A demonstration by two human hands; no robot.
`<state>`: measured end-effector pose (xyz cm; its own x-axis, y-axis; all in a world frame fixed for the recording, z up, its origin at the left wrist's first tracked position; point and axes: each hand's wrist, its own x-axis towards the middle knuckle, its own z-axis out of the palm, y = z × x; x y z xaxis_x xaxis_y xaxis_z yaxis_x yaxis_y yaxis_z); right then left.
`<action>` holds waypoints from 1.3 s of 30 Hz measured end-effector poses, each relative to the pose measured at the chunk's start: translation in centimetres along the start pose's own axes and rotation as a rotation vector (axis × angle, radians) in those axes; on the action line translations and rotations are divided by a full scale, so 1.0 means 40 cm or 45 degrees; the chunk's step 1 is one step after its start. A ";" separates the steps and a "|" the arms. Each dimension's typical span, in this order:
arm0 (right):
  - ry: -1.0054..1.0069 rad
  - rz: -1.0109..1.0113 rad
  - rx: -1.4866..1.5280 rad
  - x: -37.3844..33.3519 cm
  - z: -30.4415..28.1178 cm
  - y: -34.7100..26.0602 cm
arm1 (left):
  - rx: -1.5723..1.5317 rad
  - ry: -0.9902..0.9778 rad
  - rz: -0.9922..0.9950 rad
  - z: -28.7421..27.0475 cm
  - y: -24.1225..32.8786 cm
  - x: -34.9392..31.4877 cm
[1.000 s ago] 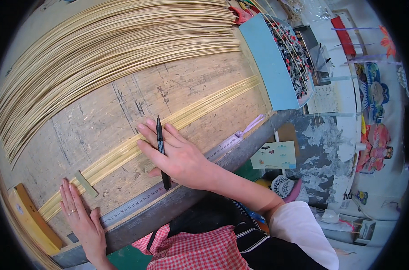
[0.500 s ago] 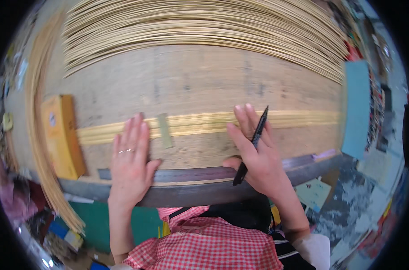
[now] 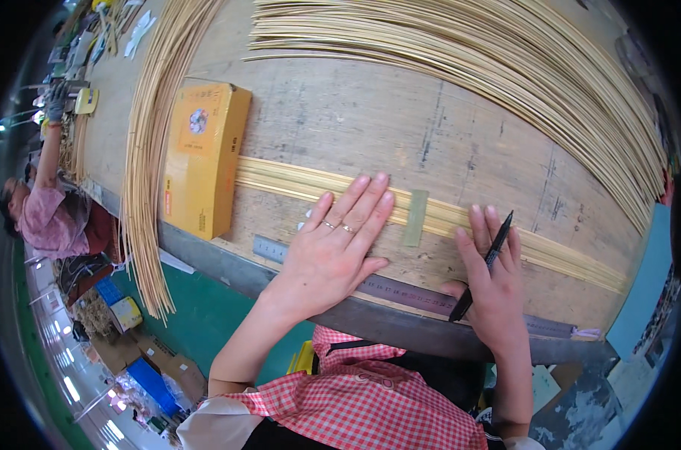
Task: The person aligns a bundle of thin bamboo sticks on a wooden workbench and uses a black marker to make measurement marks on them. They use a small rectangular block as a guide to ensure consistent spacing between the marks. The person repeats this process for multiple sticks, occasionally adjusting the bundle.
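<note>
A row of thin pale bamboo-like strips (image 3: 280, 178) lies side by side across the wooden table. My left hand (image 3: 329, 251), wearing rings, rests flat on them with its fingers stretched out. Just right of its fingertips, a short greenish strip (image 3: 415, 217) lies crosswise over the row. My right hand (image 3: 499, 292) has its fingertips on the strips farther right. A black marker pen (image 3: 499, 244) is held in that hand, its narrow tip pointing away from me. A long metal ruler (image 3: 408, 293) lies along the near edge, partly hidden by both hands.
A yellow box (image 3: 198, 161) covers the row's left end. Beyond it hangs a bundle of long thin sticks (image 3: 149, 135) over the edge. A large pile of sticks (image 3: 460, 49) fills the far side. A blue-green panel (image 3: 644, 289) stands right. Another person (image 3: 63, 214) is at far left.
The view has turned, so the table appears slanted and shifted right. My right hand is closer to the crosswise strip and to my left hand. The pen stays in my right hand.
</note>
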<state>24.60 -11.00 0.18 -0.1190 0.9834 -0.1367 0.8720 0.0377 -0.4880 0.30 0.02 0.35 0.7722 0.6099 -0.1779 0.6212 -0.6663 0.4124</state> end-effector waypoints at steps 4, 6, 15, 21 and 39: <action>0.049 -0.007 -0.019 0.004 0.008 -0.005 | -0.016 0.028 0.007 0.004 -0.004 -0.002; 0.060 -0.017 -0.034 0.004 0.009 -0.003 | -0.028 0.038 0.011 0.004 -0.005 0.000; 0.085 -0.052 -0.037 0.006 0.011 -0.004 | -0.081 0.101 -0.026 0.003 0.004 -0.005; 0.100 -0.050 -0.029 0.002 0.010 -0.003 | 0.184 0.522 -0.352 -0.055 -0.064 -0.077; 0.088 -0.064 -0.045 0.005 0.011 -0.005 | 0.172 0.883 -0.783 -0.059 -0.276 -0.211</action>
<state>24.20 -10.90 -0.14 -0.1308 0.9900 -0.0521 0.8823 0.0923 -0.4616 -13.39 3.26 -0.58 0.0785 0.9623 0.2605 0.9380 -0.1597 0.3075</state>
